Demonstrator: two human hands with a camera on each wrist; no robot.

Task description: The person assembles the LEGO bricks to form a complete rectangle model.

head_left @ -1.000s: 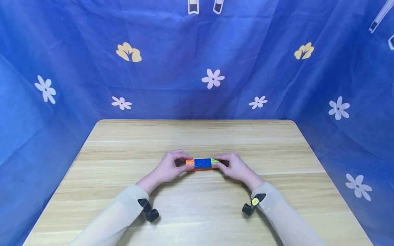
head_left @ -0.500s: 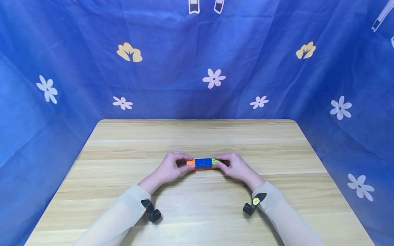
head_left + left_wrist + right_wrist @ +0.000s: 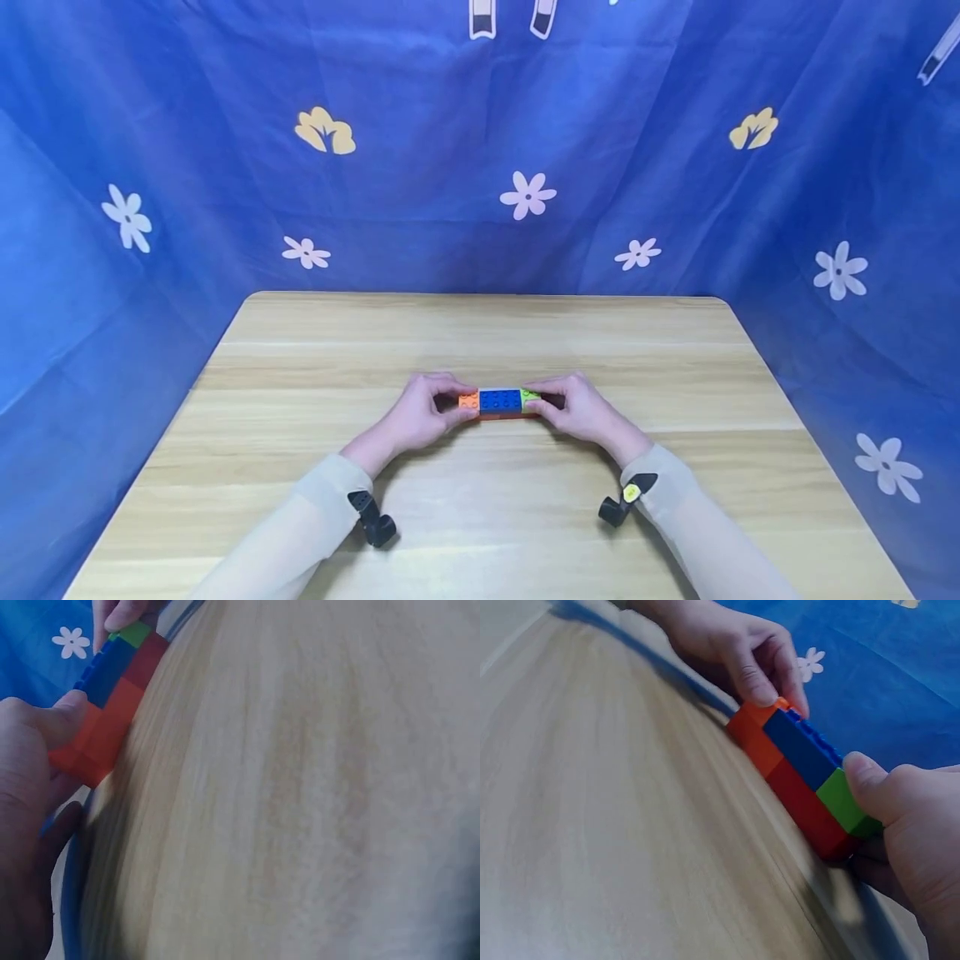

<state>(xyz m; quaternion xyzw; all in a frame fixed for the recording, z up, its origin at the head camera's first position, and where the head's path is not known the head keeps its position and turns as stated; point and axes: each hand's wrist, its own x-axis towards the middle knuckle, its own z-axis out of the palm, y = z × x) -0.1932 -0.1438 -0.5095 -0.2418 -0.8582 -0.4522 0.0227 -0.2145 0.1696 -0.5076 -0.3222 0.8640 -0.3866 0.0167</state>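
A two-layer row of toy building bricks stands on the table. Its top layer has an orange brick on the left, a blue brick in the middle and a light green brick on the right. Beneath them, the right wrist view shows a lower orange brick and a red brick end to end. My left hand pinches the top orange brick between thumb and fingers. At the other end, the green brick is pinched by my right hand. Fingertips behind the bricks are partly hidden.
The wooden table extends around the bricks on all sides. A blue cloth with white and yellow flower shapes hangs behind and at both sides. Small black devices are strapped at both sleeve cuffs.
The whole head view has shifted slightly, so everything appears a little further right and lower. Both hands keep their hold on the brick row, with no other visible change.
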